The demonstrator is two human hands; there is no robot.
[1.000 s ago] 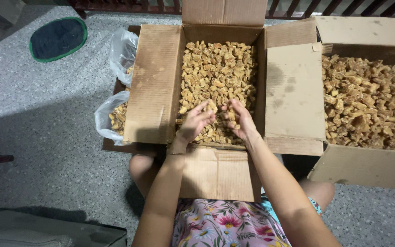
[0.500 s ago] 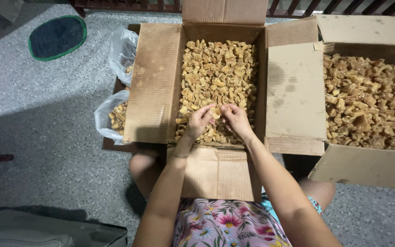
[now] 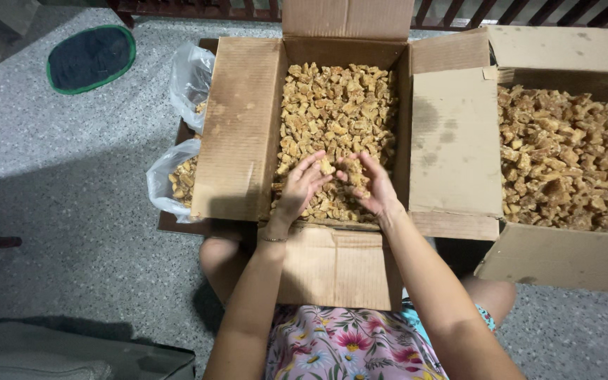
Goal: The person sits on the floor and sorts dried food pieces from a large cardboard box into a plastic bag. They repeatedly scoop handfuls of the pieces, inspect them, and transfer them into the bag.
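Left hand (image 3: 302, 184) and right hand (image 3: 369, 181), fingers loosely cupped round a few chunks (image 3: 339, 112) at the near end of the middle box (image 3: 242, 127); they look light, dry, crumbly, best scooped from beneath

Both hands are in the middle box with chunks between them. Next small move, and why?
Probably lift both hands a little, keeping them cupped. The left hand and right hand face each other low over the brown chunks in the open cardboard box, with pieces between the fingertips. Spreading the hands now would likely drop those pieces back into the pile.
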